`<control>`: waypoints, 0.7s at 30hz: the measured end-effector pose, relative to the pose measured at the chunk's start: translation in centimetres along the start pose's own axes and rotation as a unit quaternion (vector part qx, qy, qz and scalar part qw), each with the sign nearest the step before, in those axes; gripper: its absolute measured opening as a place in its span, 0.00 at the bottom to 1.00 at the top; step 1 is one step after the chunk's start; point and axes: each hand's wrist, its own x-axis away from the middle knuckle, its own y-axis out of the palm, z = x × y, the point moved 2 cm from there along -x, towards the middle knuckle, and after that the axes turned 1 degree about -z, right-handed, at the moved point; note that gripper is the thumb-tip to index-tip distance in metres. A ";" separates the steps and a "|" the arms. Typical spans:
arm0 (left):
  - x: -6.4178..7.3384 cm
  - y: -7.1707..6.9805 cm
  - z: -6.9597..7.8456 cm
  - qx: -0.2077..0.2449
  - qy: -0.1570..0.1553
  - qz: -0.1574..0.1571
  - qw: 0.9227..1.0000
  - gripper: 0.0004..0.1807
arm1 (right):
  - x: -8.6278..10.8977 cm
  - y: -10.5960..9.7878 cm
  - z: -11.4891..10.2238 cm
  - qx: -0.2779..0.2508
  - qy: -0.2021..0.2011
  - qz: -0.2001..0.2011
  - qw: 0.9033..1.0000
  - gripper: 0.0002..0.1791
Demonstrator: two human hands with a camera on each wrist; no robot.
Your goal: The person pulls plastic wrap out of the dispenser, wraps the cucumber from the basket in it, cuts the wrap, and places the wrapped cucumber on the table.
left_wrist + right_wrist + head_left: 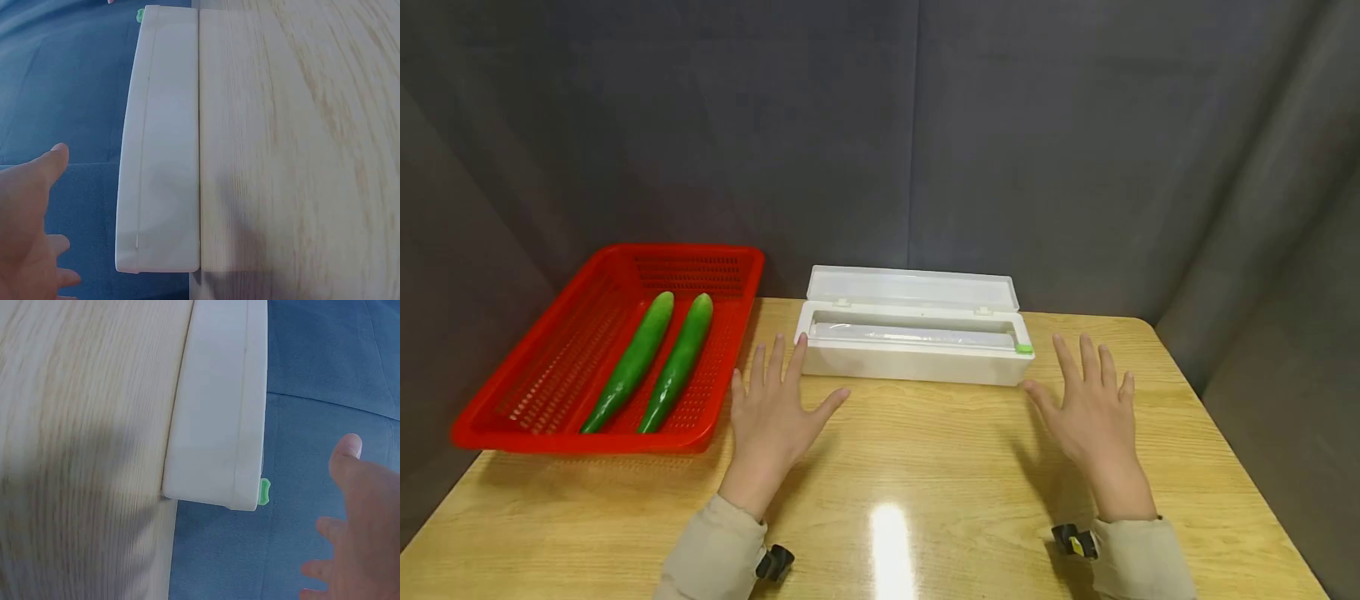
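A long white cling film box (917, 367) stands near the table's back edge, its lid (917, 288) tipped up behind it. Inside lies a roll of clear film (913, 335), and a green slider (1024, 349) sits at the right end of the rim. My left hand (772, 417) is spread, palm down, in front of the box's left end and beside the basket. With fingers also spread, my right hand (1093, 417) hovers off the box's right end. Neither hand holds anything. Both wrist views show the box's plain front wall (169, 144).
A red plastic basket (718, 408) stands at the left of the wooden table (955, 475), with two green cucumbers (634, 358) lying in it side by side. Grey cloth (1037, 150) hangs behind the table and along its sides.
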 end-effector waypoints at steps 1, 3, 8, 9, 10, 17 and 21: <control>0.0 0.0 0.0 0.001 0.001 0.000 1.000 0.54 | 0.0 -0.1 -0.1 0.000 0.000 0.002 1.000 0.45; -0.1 -0.1 0.0 0.001 0.003 -0.001 1.000 0.54 | -0.1 -0.2 -0.2 -0.002 -0.001 0.005 1.000 0.45; -0.4 -0.2 -0.1 0.003 0.003 0.010 1.000 0.54 | -0.3 -0.4 -0.5 -0.006 -0.005 0.017 1.000 0.45; -0.4 -0.2 -0.2 0.005 0.003 0.015 1.000 0.54 | -0.3 -0.4 -0.5 -0.006 -0.007 0.020 1.000 0.44; -0.5 -0.1 -0.2 0.005 0.003 0.019 1.000 0.53 | -0.4 -0.4 -0.6 -0.007 -0.008 0.023 1.000 0.44; -0.9 0.2 0.3 0.023 0.003 0.020 1.000 0.53 | -0.7 -0.9 -0.8 -0.013 -0.019 0.027 0.999 0.44; -1.3 0.1 0.7 0.036 0.014 0.018 0.999 0.52 | -1.0 -1.1 -0.9 -0.019 -0.031 0.028 0.999 0.43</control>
